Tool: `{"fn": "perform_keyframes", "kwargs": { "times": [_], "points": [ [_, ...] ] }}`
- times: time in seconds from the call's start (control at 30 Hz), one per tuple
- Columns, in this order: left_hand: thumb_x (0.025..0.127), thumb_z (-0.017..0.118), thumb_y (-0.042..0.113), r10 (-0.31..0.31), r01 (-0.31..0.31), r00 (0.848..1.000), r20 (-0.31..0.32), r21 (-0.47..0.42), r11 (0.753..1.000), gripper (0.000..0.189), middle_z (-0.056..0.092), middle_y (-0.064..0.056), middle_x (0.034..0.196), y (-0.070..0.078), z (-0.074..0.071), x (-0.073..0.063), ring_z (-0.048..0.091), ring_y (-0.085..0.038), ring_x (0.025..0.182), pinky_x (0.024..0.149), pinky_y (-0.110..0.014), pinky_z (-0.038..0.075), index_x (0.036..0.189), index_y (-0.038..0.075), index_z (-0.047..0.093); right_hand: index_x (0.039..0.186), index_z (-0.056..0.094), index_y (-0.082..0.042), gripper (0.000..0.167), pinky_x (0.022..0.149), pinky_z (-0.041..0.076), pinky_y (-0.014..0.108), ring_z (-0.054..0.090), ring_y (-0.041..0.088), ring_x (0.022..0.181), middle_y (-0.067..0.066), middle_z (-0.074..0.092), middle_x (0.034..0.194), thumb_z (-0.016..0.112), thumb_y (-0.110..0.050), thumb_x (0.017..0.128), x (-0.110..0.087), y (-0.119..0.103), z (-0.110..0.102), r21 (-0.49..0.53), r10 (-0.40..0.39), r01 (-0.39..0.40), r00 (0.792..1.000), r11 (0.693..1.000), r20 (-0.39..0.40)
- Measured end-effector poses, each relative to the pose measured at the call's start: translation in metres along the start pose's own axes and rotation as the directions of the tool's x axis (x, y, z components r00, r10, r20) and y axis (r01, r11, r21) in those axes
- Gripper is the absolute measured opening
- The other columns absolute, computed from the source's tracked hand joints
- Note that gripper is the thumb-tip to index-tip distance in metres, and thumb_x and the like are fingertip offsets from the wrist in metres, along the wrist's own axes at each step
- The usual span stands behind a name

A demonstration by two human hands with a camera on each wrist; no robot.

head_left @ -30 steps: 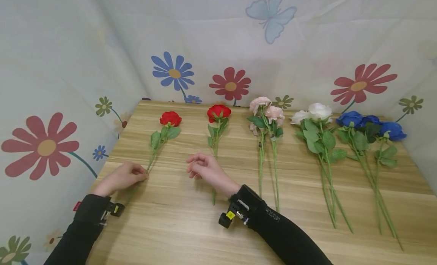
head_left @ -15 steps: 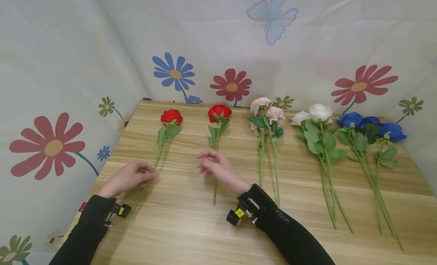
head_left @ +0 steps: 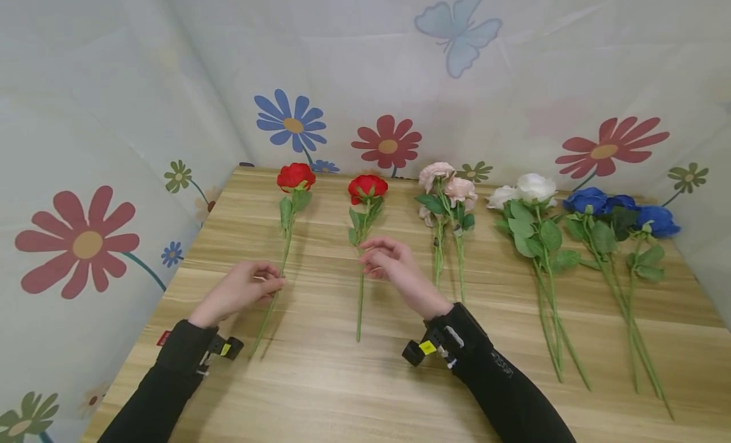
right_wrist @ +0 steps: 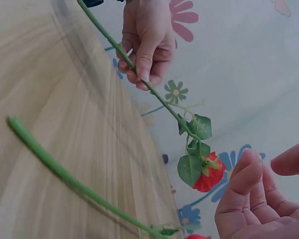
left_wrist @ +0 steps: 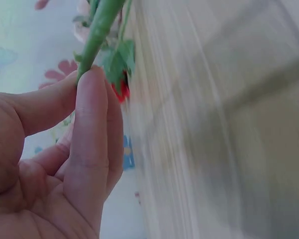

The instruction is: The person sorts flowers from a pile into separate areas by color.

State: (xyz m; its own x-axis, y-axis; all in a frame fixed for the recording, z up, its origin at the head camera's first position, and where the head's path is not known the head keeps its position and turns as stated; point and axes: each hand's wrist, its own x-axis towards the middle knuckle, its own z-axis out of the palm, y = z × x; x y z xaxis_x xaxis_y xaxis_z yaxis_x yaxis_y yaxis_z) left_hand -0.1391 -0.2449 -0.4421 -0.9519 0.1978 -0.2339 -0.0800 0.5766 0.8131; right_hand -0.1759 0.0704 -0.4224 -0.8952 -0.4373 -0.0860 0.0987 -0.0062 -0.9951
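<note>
My left hand [head_left: 245, 289] pinches the green stem of a red rose [head_left: 296, 176] between thumb and fingers. In the left wrist view that stem [left_wrist: 97, 37] runs up from the fingertips. The right wrist view shows the held rose [right_wrist: 209, 174] lifted above the tabletop, bloom pointing away. A second red rose [head_left: 367, 188] lies on the table, its stem [head_left: 360, 303] toward me. Just over that stem is my right hand [head_left: 400, 268], fingers loosely bent. Its thumb [right_wrist: 291, 160] and fingers stand apart in the right wrist view with nothing between them.
On the wooden table [head_left: 320, 379], pink roses [head_left: 459, 192], white roses [head_left: 535, 188] and blue roses [head_left: 657, 221] lie in groups to the right, stems toward me. A flower-printed cloth [head_left: 497, 113] hangs behind and at the left.
My left hand has moved right with the red rose, and its stem has swung more upright in view. My right hand has moved right, over the second rose's stem.
</note>
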Motion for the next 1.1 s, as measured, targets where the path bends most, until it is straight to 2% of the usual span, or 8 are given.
{"fn": "perform_keyframes", "kwargs": {
  "times": [0.27,0.53,0.7,0.83,0.93,1.1],
  "points": [
    [0.1,0.064,0.017,0.072,-0.075,0.997,-0.038,-0.077,0.994,0.022,0.066,-0.014,0.093,0.022,0.029,0.019,0.068,-0.012,0.075,0.071,-0.033,0.063,0.108,-0.003,0.061,0.13,0.056,0.005,0.033,0.084,0.055,0.03,0.065,0.012,0.086,0.001,0.068,0.097,0.05,-0.008,0.1,-0.008,-0.004,-0.024,-0.119,-0.026,0.018,0.997,0.993,-0.074],
    [0.1,0.063,0.016,0.108,-0.118,0.99,-0.091,-0.11,0.987,0.02,0.067,-0.012,0.086,0.043,0.056,0.037,0.068,-0.012,0.068,0.069,-0.036,0.063,0.106,-0.003,0.063,0.128,0.056,0.002,0.031,0.085,0.055,0.031,0.065,0.011,0.087,0.006,0.068,0.1,0.049,-0.008,0.1,-0.013,0.0,-0.039,-0.148,-0.026,0.013,0.996,0.989,-0.086],
    [0.099,0.064,0.014,0.122,-0.136,0.986,-0.111,-0.129,0.982,0.019,0.069,-0.015,0.085,0.054,0.071,0.048,0.069,-0.013,0.066,0.069,-0.039,0.063,0.104,-0.005,0.064,0.13,0.053,0.006,0.033,0.082,0.055,0.029,0.065,0.01,0.085,0.002,0.067,0.097,0.048,-0.006,0.1,-0.015,0.003,-0.043,-0.146,-0.032,0.017,0.995,0.989,-0.099],
    [0.097,0.066,0.013,0.153,-0.166,0.979,-0.135,-0.093,0.982,0.019,0.072,-0.017,0.082,0.06,0.082,0.055,0.07,-0.015,0.064,0.065,-0.034,0.062,0.101,-0.005,0.066,0.129,0.055,0.004,0.032,0.082,0.055,0.028,0.064,0.009,0.085,0.004,0.067,0.099,0.049,-0.008,0.1,-0.016,0.004,-0.044,-0.147,-0.025,0.009,0.994,0.989,-0.104],
    [0.097,0.067,0.015,0.164,-0.173,0.974,-0.154,-0.044,0.984,0.018,0.072,-0.013,0.077,0.065,0.089,0.058,0.07,-0.017,0.063,0.059,-0.027,0.056,0.096,-0.003,0.067,0.129,0.055,0.004,0.031,0.082,0.055,0.028,0.064,0.009,0.085,0.006,0.067,0.099,0.049,-0.007,0.101,-0.017,0.005,-0.044,-0.147,-0.023,0.007,0.994,0.989,-0.105],
    [0.096,0.067,0.018,0.14,-0.145,0.975,-0.172,-0.016,0.989,0.018,0.072,-0.011,0.075,0.073,0.096,0.062,0.07,-0.02,0.063,0.056,-0.023,0.051,0.095,0.0,0.068,0.128,0.055,0.004,0.03,0.081,0.055,0.027,0.065,0.008,0.084,0.006,0.067,0.099,0.048,-0.007,0.101,-0.017,0.006,-0.045,-0.145,-0.028,0.013,0.994,0.989,-0.103]
  ]
}}
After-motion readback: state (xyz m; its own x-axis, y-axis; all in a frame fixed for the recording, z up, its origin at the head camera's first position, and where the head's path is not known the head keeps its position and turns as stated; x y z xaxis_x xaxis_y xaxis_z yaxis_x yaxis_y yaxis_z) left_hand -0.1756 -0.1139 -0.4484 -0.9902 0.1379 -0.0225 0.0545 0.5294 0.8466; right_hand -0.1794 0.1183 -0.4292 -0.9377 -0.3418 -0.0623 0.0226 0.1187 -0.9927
